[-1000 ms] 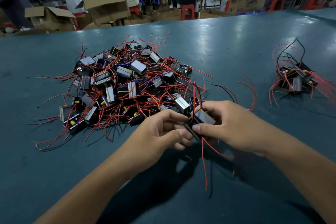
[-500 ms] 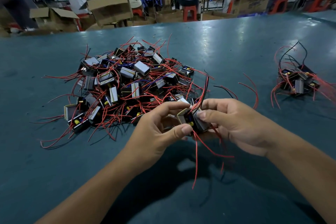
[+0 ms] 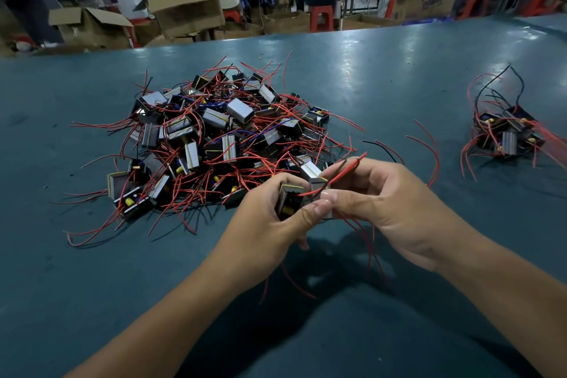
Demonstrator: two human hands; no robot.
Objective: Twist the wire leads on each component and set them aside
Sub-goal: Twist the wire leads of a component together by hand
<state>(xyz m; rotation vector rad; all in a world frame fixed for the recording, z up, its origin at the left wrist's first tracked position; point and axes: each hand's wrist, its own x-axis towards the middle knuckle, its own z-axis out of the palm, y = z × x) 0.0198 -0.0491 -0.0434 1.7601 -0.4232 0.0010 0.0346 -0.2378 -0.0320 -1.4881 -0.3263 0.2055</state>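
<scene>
L hand (image 3: 270,224) curls round the component (image 3: 290,199), held above the table just in front of the big pile (image 3: 214,144). R hand (image 3: 380,205) pinches its red leads (image 3: 346,170), which run up & right from the body, so the twist looks like R hand's job; done pile (image 3: 506,135) sits well off to the right, nearer R hand

Both forearms come in bare, no sleeves reaching as far as the wrists. The left hand (image 3: 270,221) and the right hand (image 3: 389,209) wear no gloves, rings or watch. Back from the fingers (image 3: 319,209), the nails are short and plain, unpainted.
</scene>
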